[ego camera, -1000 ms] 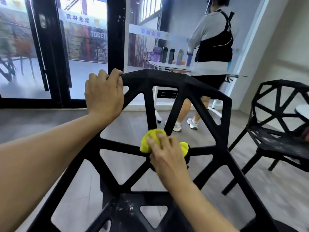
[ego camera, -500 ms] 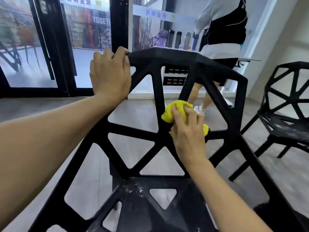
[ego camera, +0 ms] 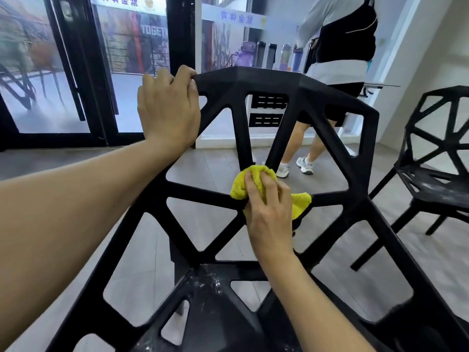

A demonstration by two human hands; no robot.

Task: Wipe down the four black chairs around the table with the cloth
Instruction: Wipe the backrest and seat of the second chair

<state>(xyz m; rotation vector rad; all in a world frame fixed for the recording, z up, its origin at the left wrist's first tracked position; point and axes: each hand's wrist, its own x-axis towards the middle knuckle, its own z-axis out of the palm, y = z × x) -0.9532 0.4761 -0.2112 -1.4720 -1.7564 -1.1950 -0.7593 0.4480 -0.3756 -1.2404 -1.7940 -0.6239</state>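
Head-camera view, read left to right. At far left, glass doors with black frames (ego camera: 83,72); through them a wall graphic w/ partial white lettering "TOGET" – the rest is cut off by the frame. Above it, and again on a strip further right, blue Chinese characters appear mirror-reversed, seen through the glass; not reliably legible.

Next, the left hand (ego camera: 168,107), fingers curled over the top-left corner of the near black chair (ego camera: 266,80), gripping the backrest rim to steady it. The chair fills the centre: rigid moulded lattice of thick struts, likely stiff and fairly light – best held at the top rim or a strut junction. Its seat, at bottom centre, shows whitish dust specks.

At the lattice hub, the right hand (ego camera: 269,212) presses a bunched yellow cloth (ego camera: 253,181) against the struts, fingers curled round it. The cloth looks soft, fluffy and easily squashed, so it should wrap round each bar.

Behind, a row of bottles (ego camera: 269,55) on a white table; labels too small to read. A person's legs and trainers show through the lattice.

Far right, a second black chair (ego camera: 436,158), well apart, seat dusty – prob. not yet wiped.
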